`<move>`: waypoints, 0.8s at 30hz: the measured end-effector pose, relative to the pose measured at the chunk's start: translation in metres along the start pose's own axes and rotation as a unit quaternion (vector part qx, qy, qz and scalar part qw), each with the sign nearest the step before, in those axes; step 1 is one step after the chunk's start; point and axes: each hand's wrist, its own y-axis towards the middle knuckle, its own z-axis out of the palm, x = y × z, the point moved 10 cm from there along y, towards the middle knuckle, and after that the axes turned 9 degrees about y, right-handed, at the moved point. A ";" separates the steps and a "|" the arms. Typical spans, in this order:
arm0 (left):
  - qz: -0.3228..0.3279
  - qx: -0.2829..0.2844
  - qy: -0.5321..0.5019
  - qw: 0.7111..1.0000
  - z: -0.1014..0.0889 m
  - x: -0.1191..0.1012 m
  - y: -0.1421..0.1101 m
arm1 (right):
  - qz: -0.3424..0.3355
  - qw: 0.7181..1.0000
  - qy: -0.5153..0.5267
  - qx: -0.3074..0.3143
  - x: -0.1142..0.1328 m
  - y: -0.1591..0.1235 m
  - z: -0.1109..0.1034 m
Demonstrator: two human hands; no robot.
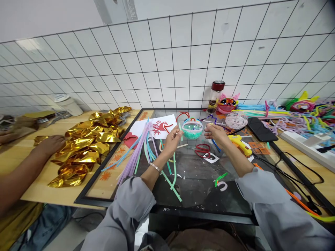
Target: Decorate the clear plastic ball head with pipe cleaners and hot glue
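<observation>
Black-edged glass tabletop [193, 170] spreads toward the person; hands [172, 141] flank a green bowl [192, 134].

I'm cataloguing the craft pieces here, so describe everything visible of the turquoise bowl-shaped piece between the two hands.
The turquoise piece is rounded and bowl-like, its lower wall ridged in rows that look like fuzzy craft stems. A pale pinkish-white band crosses its upper part, with blue showing above. Its rounded side faces down. It appears between the left hand and right hand; whether fingertips touch it, or whether it rests on the tabletop, is too small to tell.
</observation>
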 end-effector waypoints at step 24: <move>-0.045 0.004 -0.079 0.996 0.005 0.014 0.001 | -0.137 0.877 -0.459 0.027 0.034 -0.059 0.001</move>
